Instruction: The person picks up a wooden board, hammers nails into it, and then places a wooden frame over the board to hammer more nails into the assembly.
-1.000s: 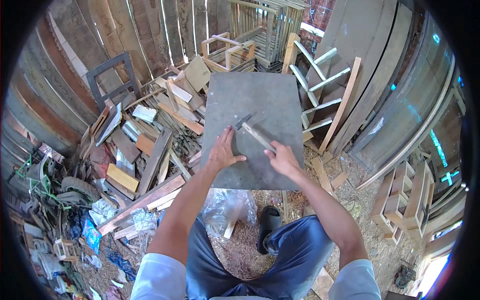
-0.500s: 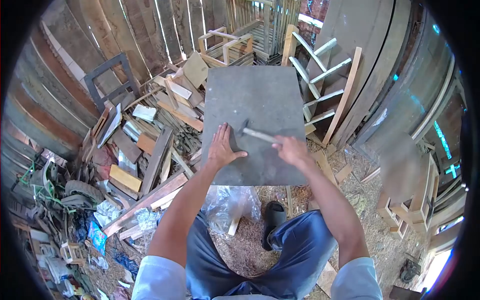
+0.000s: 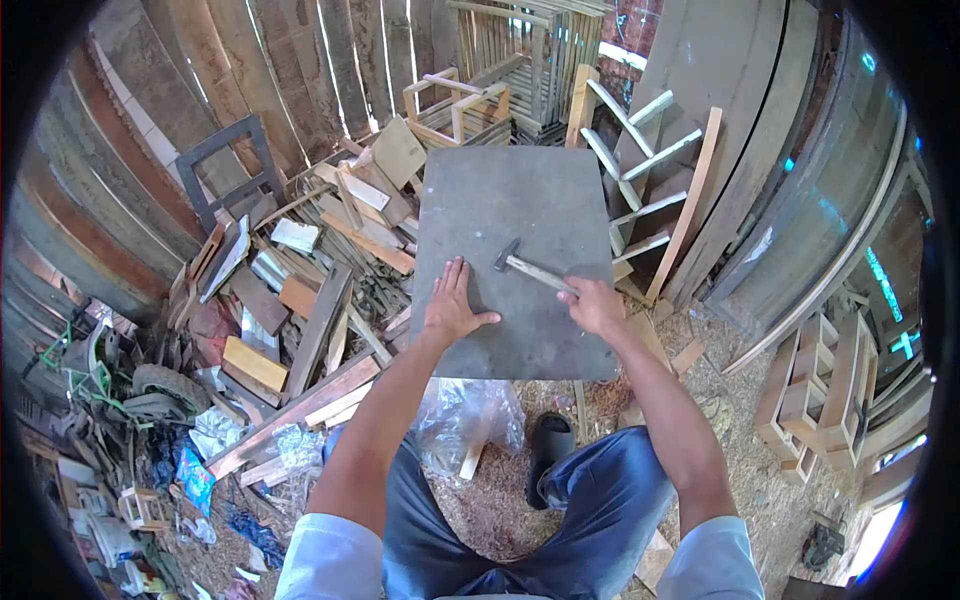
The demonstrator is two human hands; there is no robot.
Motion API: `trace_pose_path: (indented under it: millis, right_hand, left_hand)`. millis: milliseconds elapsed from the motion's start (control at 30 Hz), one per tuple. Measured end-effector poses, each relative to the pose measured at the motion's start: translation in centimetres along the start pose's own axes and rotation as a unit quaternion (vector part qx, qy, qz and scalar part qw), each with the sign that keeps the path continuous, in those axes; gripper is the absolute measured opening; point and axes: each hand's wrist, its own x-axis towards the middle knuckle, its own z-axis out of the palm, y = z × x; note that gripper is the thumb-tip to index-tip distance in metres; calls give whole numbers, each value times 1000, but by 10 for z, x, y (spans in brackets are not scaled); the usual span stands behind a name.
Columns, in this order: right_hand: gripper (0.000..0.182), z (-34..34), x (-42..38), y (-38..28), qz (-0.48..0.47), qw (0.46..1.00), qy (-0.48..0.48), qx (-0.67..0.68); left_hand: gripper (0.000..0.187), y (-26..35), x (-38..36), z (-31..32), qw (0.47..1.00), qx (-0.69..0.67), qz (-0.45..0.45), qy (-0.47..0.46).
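Observation:
A grey flat board [image 3: 520, 200] lies in front of me like a tabletop. My left hand [image 3: 453, 308] rests palm down on its left part, fingers spread and thumb pointing right. Near the board's right edge, my right hand [image 3: 596, 305] is closed round the wooden handle of a hammer [image 3: 538, 272]. The dark hammer head points up and left, close to the board's middle, right of my left fingertips. Whether the head touches the board I cannot tell.
Scrap wood [image 3: 320, 290] is heaped at the left. Behind the board stands a wooden frame [image 3: 458, 105]. Slatted pieces [image 3: 650, 160] lean at the back right, and wooden racks [image 3: 820, 385] stand at the right. A clear plastic bag [image 3: 465, 420] lies below the board's front edge.
The hammer head has shifted slightly right and its handle now slants more steeply. My right hand has moved a little right. My left hand stays flat on the board. The view has shifted slightly.

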Motion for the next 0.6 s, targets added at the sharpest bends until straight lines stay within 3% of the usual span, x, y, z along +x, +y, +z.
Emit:
trace_pose_path:
  millis: [167, 233, 433, 500, 533, 600]
  right_hand:
    - [37, 4, -10, -2, 3, 995, 20, 102]
    - [41, 15, -3, 5, 12, 980, 75, 185]
    - [39, 13, -6, 16, 39, 992, 63, 99]
    - [36, 9, -10, 10, 47, 993, 44, 101]
    - [32, 9, -10, 7, 56, 993, 24, 100]
    - [31, 19, -12, 6, 48, 993, 15, 110]
  left_hand:
    - [119, 3, 1, -4, 1000, 4, -10, -20]
    - [116, 7, 0, -10, 1000, 9, -14, -26]
    - [99, 0, 10, -14, 999, 24, 4, -48]
    - [77, -3, 15, -9, 997, -22, 62, 32]
    - [77, -4, 20, -6, 997, -18, 62, 31]
    - [47, 10, 37, -11, 994, -46, 71, 72]
